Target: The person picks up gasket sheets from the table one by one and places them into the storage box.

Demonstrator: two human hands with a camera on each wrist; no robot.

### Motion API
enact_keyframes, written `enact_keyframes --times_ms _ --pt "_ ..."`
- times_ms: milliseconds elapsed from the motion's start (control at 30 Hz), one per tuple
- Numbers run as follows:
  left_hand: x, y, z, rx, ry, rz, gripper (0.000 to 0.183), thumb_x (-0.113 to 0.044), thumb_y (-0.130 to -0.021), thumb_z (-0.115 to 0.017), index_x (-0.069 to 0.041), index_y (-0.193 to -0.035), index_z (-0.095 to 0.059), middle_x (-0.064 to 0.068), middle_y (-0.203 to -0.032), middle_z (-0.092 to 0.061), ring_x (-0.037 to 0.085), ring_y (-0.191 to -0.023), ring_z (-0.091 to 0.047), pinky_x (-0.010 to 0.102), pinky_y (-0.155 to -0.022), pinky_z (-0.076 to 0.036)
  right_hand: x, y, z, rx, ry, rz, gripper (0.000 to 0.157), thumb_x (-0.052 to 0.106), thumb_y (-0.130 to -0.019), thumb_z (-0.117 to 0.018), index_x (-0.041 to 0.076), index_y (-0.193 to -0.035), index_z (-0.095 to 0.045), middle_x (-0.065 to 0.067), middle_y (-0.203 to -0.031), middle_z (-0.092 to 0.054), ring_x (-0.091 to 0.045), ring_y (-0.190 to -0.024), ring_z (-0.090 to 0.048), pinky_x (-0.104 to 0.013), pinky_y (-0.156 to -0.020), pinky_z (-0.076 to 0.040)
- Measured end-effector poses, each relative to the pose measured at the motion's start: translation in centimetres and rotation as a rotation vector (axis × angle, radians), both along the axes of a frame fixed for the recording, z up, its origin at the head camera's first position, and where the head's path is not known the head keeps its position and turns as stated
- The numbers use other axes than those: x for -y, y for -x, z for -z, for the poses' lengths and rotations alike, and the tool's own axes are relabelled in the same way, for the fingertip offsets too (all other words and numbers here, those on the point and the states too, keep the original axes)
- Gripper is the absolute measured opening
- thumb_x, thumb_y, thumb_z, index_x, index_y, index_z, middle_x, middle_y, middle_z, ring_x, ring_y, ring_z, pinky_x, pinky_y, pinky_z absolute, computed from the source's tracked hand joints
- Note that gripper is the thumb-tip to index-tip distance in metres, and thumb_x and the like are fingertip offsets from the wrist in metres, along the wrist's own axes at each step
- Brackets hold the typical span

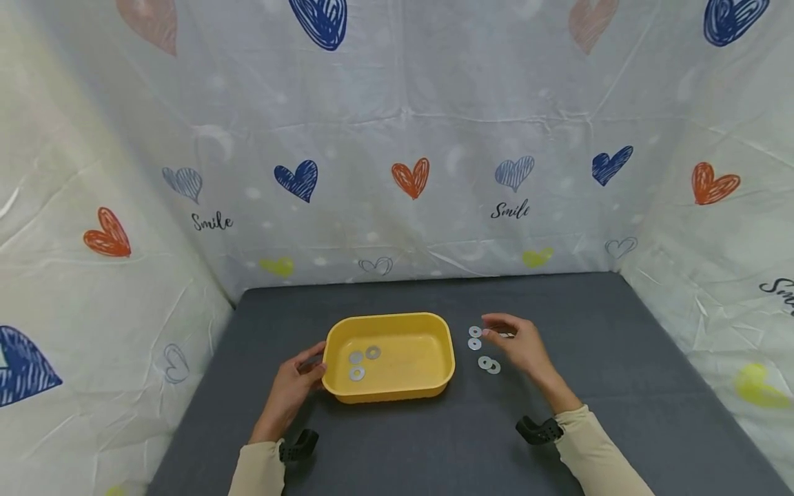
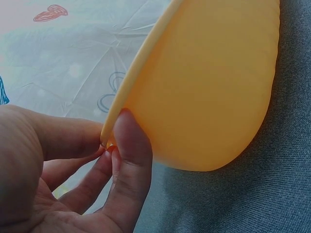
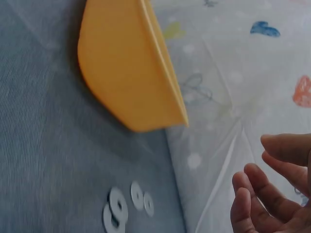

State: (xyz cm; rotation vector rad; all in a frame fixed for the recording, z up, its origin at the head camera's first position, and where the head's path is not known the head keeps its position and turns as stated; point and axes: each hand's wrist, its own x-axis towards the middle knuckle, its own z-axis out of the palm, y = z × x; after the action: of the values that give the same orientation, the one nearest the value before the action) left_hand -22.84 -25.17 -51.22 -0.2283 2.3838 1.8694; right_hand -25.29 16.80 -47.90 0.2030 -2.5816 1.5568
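My left hand pinches the left rim of a shallow yellow plastic tub; in the left wrist view the thumb and fingers meet at that rim. Inside the tub lie three flat washers. To the right of the tub, my right hand hovers over the table, its fingers loosely bent. Nothing shows between its thumb and fingertips in the right wrist view. Just left of it are two washers, and nearer the front an overlapping pair. More washer edges peek out behind the fingers.
A dark grey cloth covers the table. Behind it hangs a pale curtain printed with hearts, with similar sheets at both sides. Each wrist wears a black strap.
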Motion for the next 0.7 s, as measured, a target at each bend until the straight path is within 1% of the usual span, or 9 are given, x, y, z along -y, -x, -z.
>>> enact_keyframes --times_ms 100,300,500,700 --pt "0.0 0.0 -0.1 0.000 -0.002 -0.002 0.050 -0.008 -0.100 -0.056 -0.015 -0.148 -0.046 0.014 -0.149 -0.048 0.031 -0.112 -0.063 0.031 -0.074 -0.058 -1.0 -0.1 0.1 0.001 -0.020 0.019 0.033 0.020 -0.091 -0.072 0.012 -0.123 -0.069 -0.011 -0.119 -0.070 -0.028 -0.106 -0.066 -0.039 -0.085 -0.054" --pt "0.0 0.0 -0.3 0.004 0.006 -0.006 0.050 -0.009 -0.099 -0.057 -0.014 -0.148 -0.046 0.014 -0.149 -0.048 0.030 -0.112 -0.063 0.030 -0.073 -0.057 -2.8 -0.2 0.9 -0.013 -0.057 0.044 0.033 0.017 -0.091 -0.072 0.008 -0.122 -0.069 -0.012 -0.117 -0.071 -0.030 -0.103 -0.067 -0.039 -0.085 -0.055" --pt "0.0 -0.1 -0.3 0.003 0.006 0.005 0.050 -0.009 -0.100 -0.056 -0.015 -0.148 -0.045 0.014 -0.149 -0.047 0.031 -0.112 -0.063 0.032 -0.075 -0.057 -4.2 -0.1 1.4 -0.017 -0.072 0.052 0.032 0.017 -0.092 -0.070 0.009 -0.122 -0.069 -0.012 -0.117 -0.070 -0.030 -0.104 -0.066 -0.034 -0.082 -0.054" --pt "0.0 0.1 0.0 0.005 0.003 0.001 0.051 -0.009 -0.099 -0.057 -0.015 -0.148 -0.045 0.014 -0.150 -0.047 0.030 -0.112 -0.063 0.030 -0.075 -0.058 -5.2 0.5 1.6 -0.026 -0.109 0.082 0.034 0.019 -0.091 -0.071 0.008 -0.123 -0.069 -0.014 -0.117 -0.071 -0.031 -0.104 -0.067 -0.031 -0.080 -0.054"
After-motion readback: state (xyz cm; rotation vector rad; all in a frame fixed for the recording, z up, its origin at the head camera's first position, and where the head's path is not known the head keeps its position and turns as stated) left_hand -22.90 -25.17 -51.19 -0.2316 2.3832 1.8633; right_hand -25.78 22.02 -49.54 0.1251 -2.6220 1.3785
